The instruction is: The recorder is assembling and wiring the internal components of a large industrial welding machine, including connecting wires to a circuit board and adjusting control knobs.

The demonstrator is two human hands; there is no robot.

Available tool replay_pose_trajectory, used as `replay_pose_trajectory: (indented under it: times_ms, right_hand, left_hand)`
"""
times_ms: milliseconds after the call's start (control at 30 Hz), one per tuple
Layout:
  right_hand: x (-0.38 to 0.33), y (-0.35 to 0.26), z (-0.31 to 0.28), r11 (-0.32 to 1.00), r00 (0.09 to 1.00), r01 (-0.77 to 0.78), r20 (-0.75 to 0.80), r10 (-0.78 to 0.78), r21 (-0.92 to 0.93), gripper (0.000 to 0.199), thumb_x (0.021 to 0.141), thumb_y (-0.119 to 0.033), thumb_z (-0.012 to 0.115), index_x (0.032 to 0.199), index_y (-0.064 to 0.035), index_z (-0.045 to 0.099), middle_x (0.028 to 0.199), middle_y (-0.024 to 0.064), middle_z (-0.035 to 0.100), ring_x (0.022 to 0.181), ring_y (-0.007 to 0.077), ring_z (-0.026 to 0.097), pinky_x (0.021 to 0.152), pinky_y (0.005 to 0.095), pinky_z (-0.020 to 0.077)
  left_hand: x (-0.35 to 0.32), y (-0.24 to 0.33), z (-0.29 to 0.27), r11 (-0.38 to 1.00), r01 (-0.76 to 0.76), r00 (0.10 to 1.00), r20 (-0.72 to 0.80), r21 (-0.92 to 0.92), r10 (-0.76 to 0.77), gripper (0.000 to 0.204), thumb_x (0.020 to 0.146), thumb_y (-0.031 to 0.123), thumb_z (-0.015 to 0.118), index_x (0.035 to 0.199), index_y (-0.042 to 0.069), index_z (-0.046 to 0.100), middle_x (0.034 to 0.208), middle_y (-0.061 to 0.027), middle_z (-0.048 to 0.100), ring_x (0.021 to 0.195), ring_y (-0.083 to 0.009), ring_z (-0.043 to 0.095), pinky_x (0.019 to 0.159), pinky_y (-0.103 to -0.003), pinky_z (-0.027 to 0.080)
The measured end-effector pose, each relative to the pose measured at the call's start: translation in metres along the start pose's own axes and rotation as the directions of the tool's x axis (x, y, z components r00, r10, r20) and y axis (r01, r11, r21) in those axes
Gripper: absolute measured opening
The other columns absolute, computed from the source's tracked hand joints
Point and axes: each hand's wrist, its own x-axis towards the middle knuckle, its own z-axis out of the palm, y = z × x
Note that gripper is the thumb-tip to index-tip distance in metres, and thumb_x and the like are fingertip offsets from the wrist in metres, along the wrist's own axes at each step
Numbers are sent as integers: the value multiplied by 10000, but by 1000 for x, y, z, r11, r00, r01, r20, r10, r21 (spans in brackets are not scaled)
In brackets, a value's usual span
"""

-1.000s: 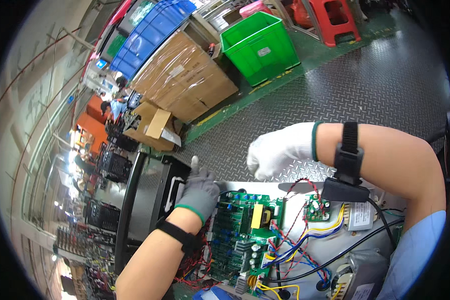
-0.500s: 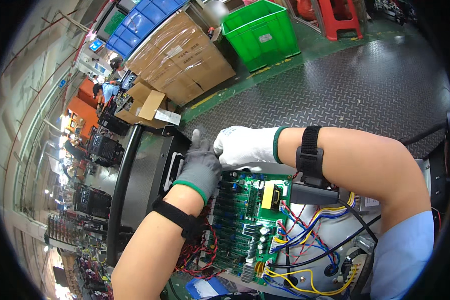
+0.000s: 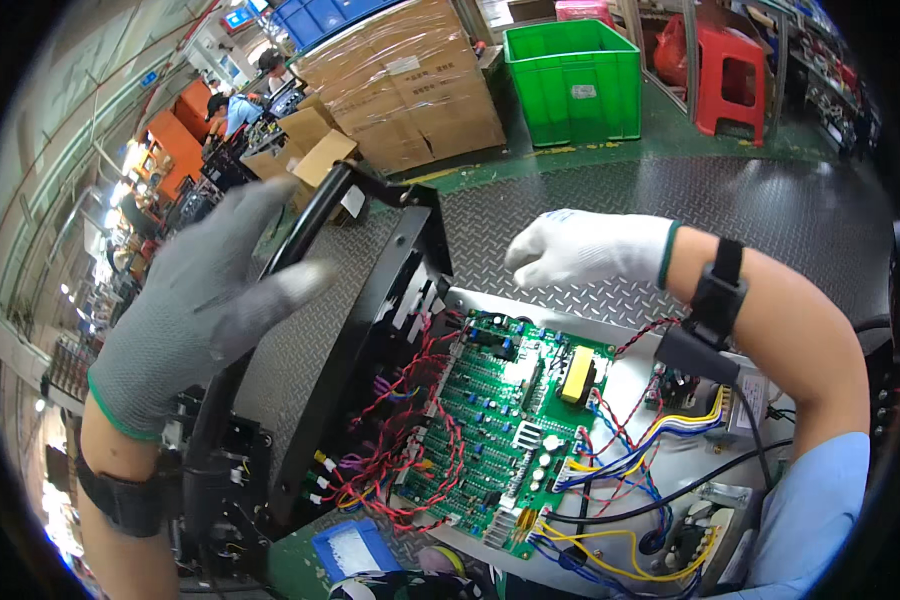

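My left hand [image 3: 205, 285], in a grey glove, hovers at the left with thumb and fingers spread apart. It overlaps the black tubular handle [image 3: 305, 215] of a black panel [image 3: 370, 330]; I cannot tell whether they touch. My right hand [image 3: 580, 250], in a white glove, is held above the far edge of an open metal chassis [image 3: 620, 345]. Its fingers are curled in, and whatever they may hold is hidden. Between my arms a green circuit board [image 3: 500, 420] lies in the chassis. Red twisted wires [image 3: 410, 390] run from the board to the panel.
Blue, yellow and black cables [image 3: 660, 430] cross the chassis on the right. A small blue tray [image 3: 355, 550] stands below the panel. Beyond the textured floor [image 3: 530, 195] are a large carton [image 3: 410, 90], a green crate [image 3: 580, 90] and a red stool [image 3: 730, 85]. People work far left.
My hands have parted from beside each other at the panel's top. The left has swung left and opened wide; the right has moved right. My view has shifted, showing more of the panel.
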Motion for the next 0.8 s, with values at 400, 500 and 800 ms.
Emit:
replay_pose_trajectory:
  times_ms: [400, 500, 800]
  right_hand:
    - [-1, -1, 50, 891, 868, -444, 201, 454, -96, 421, 1005, -335, 526, 1220, 0, 661, 1065, 194, 714, 1038, 320, 680, 933, 401, 504]
    - [2, 1, 46, 887, 847, -458, 275, 455, -55, 370, 978, -299, 564, 1196, -24, 682, 1023, 199, 722, 1004, 337, 694, 897, 417, 515]
    - [-1, -6, 51, 802, 786, -596, 171, 595, -50, 328, 920, -309, 574, 1063, -49, 712, 1008, 212, 721, 981, 373, 696, 867, 460, 543]
  left_hand:
    - [-32, -86, 35, 817, 130, 950, 308, -562, 61, 1015, 879, 511, 711, 1567, -20, 186, 1137, -99, 514, 853, -145, 554, 719, -294, 472]
    - [-38, -80, 27, 826, 154, 941, 334, -542, 44, 1020, 929, 501, 633, 1555, -87, 82, 1453, -238, 354, 1069, -261, 584, 876, -372, 477]
    - [-44, -85, 34, 866, -15, 934, 302, -500, 191, 846, 994, 342, 494, 1533, -137, 51, 1420, -365, 425, 1004, -408, 642, 873, -424, 503]
